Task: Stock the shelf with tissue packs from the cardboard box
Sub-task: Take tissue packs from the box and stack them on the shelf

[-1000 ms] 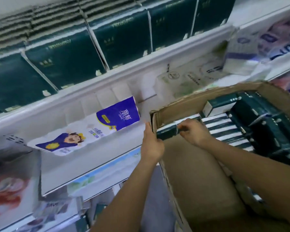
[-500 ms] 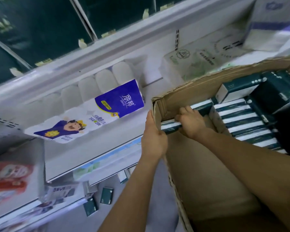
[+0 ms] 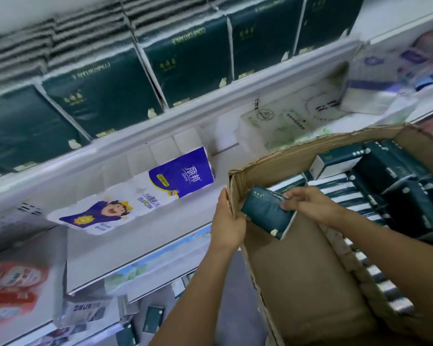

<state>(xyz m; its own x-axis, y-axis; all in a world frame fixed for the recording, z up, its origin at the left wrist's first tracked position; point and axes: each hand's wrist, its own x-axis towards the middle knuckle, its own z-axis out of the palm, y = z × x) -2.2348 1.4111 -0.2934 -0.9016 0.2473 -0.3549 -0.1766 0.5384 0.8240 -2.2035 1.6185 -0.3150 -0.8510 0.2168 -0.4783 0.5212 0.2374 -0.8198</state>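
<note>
Extraction is the change here: one dark green tissue pack (image 3: 265, 212) has come up out of the row at the near-left corner of the cardboard box (image 3: 298, 283). It now stands tilted above the box's brown inner flap, its broad face turned to the camera. The right hand (image 3: 308, 203) pinches the pack's upper right edge between the thumb and curled fingers (image 3: 289, 196). The left hand (image 3: 226, 221) lies against the outside of the box corner, fingers (image 3: 223, 198) straight and pressed together. Whether it also touches the pack's lower left corner, I cannot tell.

For the task, this pack looks freed and ready to be carried over. The upper shelf (image 3: 160, 126), lined with matching dark green packs (image 3: 185, 58), seems the likely place for it. Many boxed packs (image 3: 335, 193) remain, so stocking is far from finished.

Half a second ago the same pack lay edge-on in its row, showing only its striped side, with the right fingers pressing down on it. The left hand has stayed at the box corner. The view has tipped upward, so the upper shelf's stock fills more of the top. The purple toilet roll pack (image 3: 180, 176) has not moved on the middle shelf.
</note>
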